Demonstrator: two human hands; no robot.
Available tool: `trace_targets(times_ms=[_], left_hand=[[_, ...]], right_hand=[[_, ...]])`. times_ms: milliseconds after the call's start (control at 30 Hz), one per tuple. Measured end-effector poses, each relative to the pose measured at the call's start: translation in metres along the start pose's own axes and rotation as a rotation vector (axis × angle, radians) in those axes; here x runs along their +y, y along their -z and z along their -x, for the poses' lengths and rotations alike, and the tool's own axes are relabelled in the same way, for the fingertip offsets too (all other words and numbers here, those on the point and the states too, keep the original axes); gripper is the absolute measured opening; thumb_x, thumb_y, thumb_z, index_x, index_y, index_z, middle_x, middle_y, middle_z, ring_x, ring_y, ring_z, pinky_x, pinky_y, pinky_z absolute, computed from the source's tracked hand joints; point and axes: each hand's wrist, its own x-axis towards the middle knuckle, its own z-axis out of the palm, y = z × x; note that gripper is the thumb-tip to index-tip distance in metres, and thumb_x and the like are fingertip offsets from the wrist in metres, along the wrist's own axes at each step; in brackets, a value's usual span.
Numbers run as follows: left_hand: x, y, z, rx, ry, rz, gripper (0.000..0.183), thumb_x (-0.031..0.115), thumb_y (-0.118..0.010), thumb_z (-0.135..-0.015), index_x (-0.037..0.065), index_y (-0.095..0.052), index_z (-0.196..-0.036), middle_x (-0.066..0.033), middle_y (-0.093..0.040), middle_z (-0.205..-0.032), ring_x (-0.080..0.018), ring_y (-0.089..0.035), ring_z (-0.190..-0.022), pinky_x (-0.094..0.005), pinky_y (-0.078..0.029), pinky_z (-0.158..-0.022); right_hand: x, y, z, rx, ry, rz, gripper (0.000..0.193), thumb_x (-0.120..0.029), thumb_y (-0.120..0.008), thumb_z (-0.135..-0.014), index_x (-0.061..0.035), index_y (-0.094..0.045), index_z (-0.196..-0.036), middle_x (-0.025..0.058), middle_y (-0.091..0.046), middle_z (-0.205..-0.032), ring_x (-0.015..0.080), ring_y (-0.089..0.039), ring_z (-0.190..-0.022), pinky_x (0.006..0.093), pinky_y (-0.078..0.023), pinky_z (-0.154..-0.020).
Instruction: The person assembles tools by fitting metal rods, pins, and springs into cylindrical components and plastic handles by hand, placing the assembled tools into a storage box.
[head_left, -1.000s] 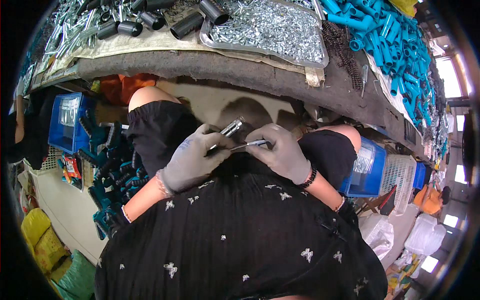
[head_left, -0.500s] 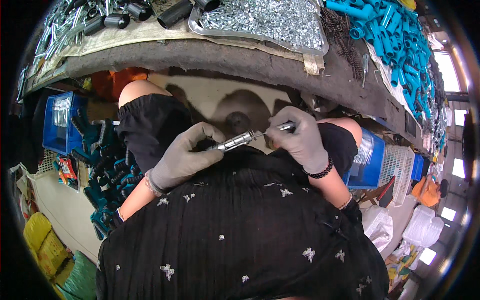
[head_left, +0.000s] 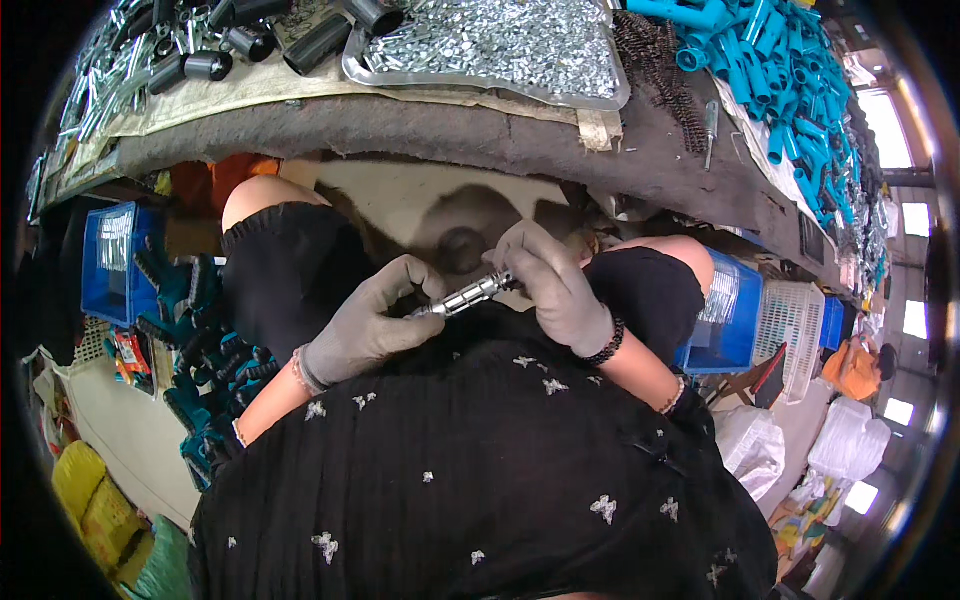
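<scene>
In front of my lap, both gloved hands meet at a shiny slotted metal cylinder [head_left: 472,297], tilted with its right end higher. My left hand [head_left: 370,318] pinches its lower left end between thumb and fingers. The right hand [head_left: 557,292] is closed at the other end, its fingertips against the metal. Whether a small part is also tucked in those right fingers is hidden.
Ahead runs a cloth-covered workbench. On it are a clear tray [head_left: 490,55] of small metal parts, black tubes [head_left: 318,42], dark springs [head_left: 665,75], a screwdriver [head_left: 711,130] and teal plastic housings [head_left: 770,60]. Blue crates [head_left: 725,315] stand beside my legs, with teal-and-black tool bodies [head_left: 190,330] at left.
My right hand has moved left to the cylinder's right end. The thin rod and silver piece seen at its fingers before no longer show. My left hand keeps its hold.
</scene>
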Motion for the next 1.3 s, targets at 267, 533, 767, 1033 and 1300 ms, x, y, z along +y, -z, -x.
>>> trace_targets(times_ms=[267, 533, 767, 1033, 1300], left_hand=[[0.002, -0.001, -0.007, -0.056, -0.008, -0.049, 0.027, 0.003, -0.068, -0.085, 0.006, -0.051, -0.106, -0.0006, -0.055, -0.1, -0.009, -0.052, -0.089, -0.026, -0.043, -0.08], [0.007, 0.006, 0.005, -0.048, 0.042, 0.17, 0.028, 0.001, -0.059, -0.092, 0.004, -0.045, -0.116, -0.0065, -0.054, -0.105, -0.0119, -0.057, -0.089, -0.0264, -0.048, -0.077], [0.016, 0.008, 0.012, 0.001, 0.106, 0.239, 0.026, 0.004, -0.057, -0.094, 0.004, -0.045, -0.117, -0.0079, -0.057, -0.105, -0.0119, -0.059, -0.082, -0.0258, -0.049, -0.071], [0.013, 0.012, 0.014, 0.112, 0.172, 0.369, 0.013, 0.011, -0.056, -0.096, 0.004, -0.052, -0.107, -0.0056, -0.062, -0.088, -0.0113, -0.062, -0.071, -0.0259, -0.05, -0.064], [0.027, 0.017, 0.023, 0.164, 0.179, 0.341, 0.015, 0.018, -0.058, -0.097, 0.005, -0.052, -0.103, -0.0038, -0.062, -0.08, -0.0107, -0.061, -0.063, -0.0236, -0.048, -0.056]], right_hand=[[0.016, -0.011, 0.005, 0.104, 0.209, 0.256, 0.01, -0.006, -0.052, -0.096, 0.0009, -0.054, -0.103, 0.0172, -0.054, -0.093, 0.0372, -0.054, -0.088, 0.0421, -0.044, -0.082], [-0.073, 0.065, -0.04, 0.613, 0.616, 0.64, 0.019, -0.015, -0.06, -0.092, 0.0021, -0.059, -0.1, 0.0193, -0.062, -0.095, 0.0359, -0.061, -0.09, 0.042, -0.048, -0.081], [-0.13, 0.266, -0.14, 0.792, 0.555, 1.275, 0.024, -0.016, -0.06, -0.087, -0.008, -0.066, -0.11, 0.0165, -0.068, -0.104, 0.0345, -0.063, -0.099, 0.0439, -0.049, -0.089], [-0.144, 0.225, -0.199, 0.408, 0.114, 1.907, 0.034, -0.016, -0.062, -0.083, -0.0128, -0.06, -0.117, 0.0134, -0.07, -0.106, 0.0294, -0.06, -0.113, 0.0439, -0.048, -0.095], [-0.168, 0.191, -0.139, 0.725, 0.76, 1.464, 0.052, -0.011, -0.062, -0.086, -0.0146, -0.05, -0.136, 0.0184, -0.067, -0.111, 0.0349, -0.067, -0.093, 0.0425, -0.054, -0.081]])
